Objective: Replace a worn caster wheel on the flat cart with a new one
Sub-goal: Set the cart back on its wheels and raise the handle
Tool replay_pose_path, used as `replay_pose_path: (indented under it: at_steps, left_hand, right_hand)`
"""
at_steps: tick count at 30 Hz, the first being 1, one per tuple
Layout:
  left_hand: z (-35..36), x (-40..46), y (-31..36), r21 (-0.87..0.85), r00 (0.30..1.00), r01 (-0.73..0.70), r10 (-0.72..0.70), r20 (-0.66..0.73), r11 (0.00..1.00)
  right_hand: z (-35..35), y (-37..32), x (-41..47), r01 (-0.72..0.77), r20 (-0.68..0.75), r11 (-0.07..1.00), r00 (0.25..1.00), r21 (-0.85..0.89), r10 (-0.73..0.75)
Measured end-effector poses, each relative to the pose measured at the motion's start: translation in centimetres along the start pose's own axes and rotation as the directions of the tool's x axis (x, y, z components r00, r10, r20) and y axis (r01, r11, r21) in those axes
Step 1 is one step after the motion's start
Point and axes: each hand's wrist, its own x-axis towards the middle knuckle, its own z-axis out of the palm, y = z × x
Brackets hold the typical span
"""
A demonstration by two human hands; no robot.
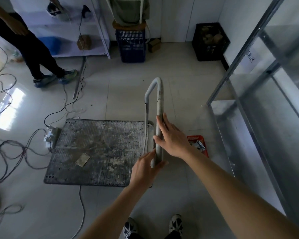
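Down on the tiled floor (171, 69), the flat cart (97, 152) stands upright on its deck, and both hands are on its handle (160, 118) — a grey looped tube rising at the deck's right end. The right hand (173, 138) lies over the top bar of the handle, fingers spread along and across it; its grip is loose rather than wrapped. The left hand (145, 168) takes the same bar just nearer the person, thumb on one side and fingers curled on the other, a narrow grip holding the tube. No caster wheel shows from above; the deck hides whatever is under it.

Left of the grip, the dirty ribbed deck carries a small tan scrap (82, 159). Just right of the grip, partly behind the right wrist, a red basket (198, 144) sits on the floor with small items in it — too small to tell what. Beyond the deck's far end, cables (16, 149) trail over the floor to a power strip (50, 137). Further off, another person's legs (40, 54) stand by a white shelf.
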Motion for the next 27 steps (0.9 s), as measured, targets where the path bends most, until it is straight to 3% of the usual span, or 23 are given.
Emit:
replay_pose_path:
  at_steps: [15,27]
  left_hand:
    - [6.6,1.6,7.9,0.049,0.986,-0.080,0.072,0.152,0.996]
    - [11.6,2.8,13.9,0.043,0.946,-0.235,0.218,0.240,0.971]
  right_hand:
    - [-3.9,9.3,-4.9,-0.046,-0.044,0.999,0.998,-0.005,0.046]
    - [-6.7,16.7,-9.0,-0.139,-0.082,0.990,0.987,-0.023,0.136]
